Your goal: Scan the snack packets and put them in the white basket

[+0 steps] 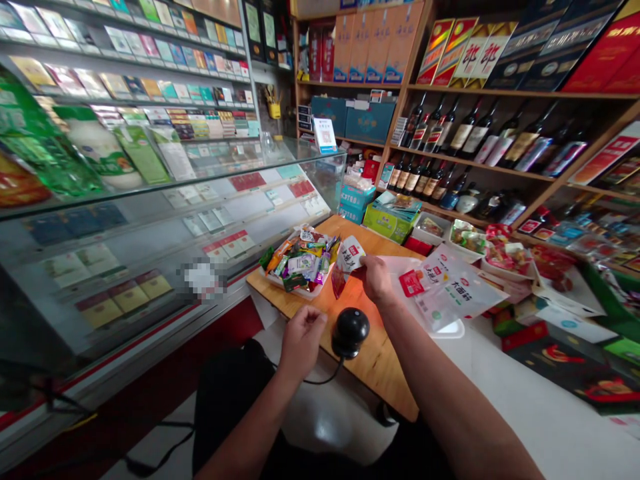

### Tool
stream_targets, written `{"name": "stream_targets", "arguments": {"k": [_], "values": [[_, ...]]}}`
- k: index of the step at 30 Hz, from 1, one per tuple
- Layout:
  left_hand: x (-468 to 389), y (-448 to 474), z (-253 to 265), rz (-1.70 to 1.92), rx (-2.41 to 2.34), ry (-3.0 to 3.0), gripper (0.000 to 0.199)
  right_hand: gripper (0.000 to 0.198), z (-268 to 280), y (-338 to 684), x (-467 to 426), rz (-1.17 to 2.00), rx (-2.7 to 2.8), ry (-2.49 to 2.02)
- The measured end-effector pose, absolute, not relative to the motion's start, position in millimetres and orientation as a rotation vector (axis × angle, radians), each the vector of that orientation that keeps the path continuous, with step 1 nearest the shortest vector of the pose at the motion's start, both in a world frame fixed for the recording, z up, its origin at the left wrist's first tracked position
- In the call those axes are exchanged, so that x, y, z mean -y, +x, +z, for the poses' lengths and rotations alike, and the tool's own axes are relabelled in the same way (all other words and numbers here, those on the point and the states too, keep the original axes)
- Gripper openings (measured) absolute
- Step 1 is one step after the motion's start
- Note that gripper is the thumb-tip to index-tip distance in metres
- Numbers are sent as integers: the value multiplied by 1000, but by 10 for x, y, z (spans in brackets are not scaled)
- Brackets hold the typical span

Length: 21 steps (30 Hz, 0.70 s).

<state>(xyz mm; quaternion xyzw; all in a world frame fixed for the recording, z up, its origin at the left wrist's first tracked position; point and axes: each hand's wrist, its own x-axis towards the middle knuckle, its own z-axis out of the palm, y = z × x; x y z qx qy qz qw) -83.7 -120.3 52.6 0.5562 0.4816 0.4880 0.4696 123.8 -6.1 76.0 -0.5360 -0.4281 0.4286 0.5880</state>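
Observation:
Pinched in my right hand (376, 280) is a snack packet (354, 251), white above and dark red below, held up over the wooden table (383, 340). My left hand (303, 337) hovers by the table's near edge with its fingers curled together, and nothing shows in them. Between the two hands stands a round black scanner (351, 325) on a stand with a cable; a reddish glow falls on the wood behind it. A white tray (311, 293) piled with colourful wrapped snacks sits just left of the packet. Right of my right wrist lies a large translucent printed snack bag (443, 290).
A glass display counter (250, 177) with cigarette packs runs along the left. Shelves of wine bottles (465, 130) and gift boxes (373, 50) fill the back. Boxes of packaged snacks (510, 257) stand at the right. A green carton (390, 220) borders the table's far end.

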Motion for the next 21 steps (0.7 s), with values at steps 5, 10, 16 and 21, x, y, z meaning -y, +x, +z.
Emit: {"name": "stream_targets", "arguments": {"k": [5, 10, 16, 21], "values": [[989, -818, 433, 1290, -1231, 1340, 42, 31, 1006, 1328, 390, 1290, 871, -1065], [858, -796, 487, 1243, -1113, 1214, 51, 37, 1072, 1344, 641, 1486, 816, -955], [925, -693, 514, 1112, -892, 997, 33, 28, 1011, 1342, 757, 1551, 673, -894], [986, -625, 507, 1153, -780, 814, 33, 40, 907, 1345, 822, 1615, 564, -661]]}}
